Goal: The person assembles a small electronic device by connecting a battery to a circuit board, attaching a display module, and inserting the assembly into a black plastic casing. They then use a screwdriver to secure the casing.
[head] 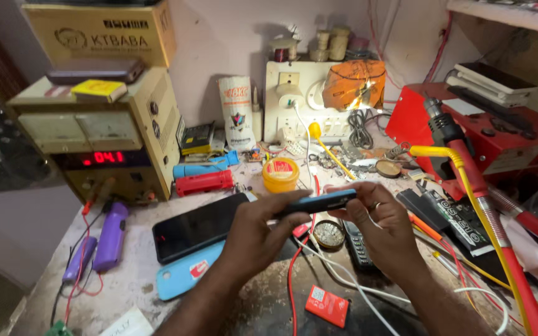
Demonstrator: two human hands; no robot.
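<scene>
Here both hands' fingers pinch the dark phone edge-on between them.

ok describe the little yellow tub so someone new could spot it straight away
Start at the beige power supply with the red display, then look right past the red case. The yellow tub stands behind both hands, round and squat; it is the only yellow container with a red-and-white lid label.

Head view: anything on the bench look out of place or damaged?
Nothing looks broken, but the bench is crowded. Loose red and white wires run under both hands. The left hand and right hand hold a slim dark phone edge-on. A black smartphone lies askew over a light-blue case.
</scene>
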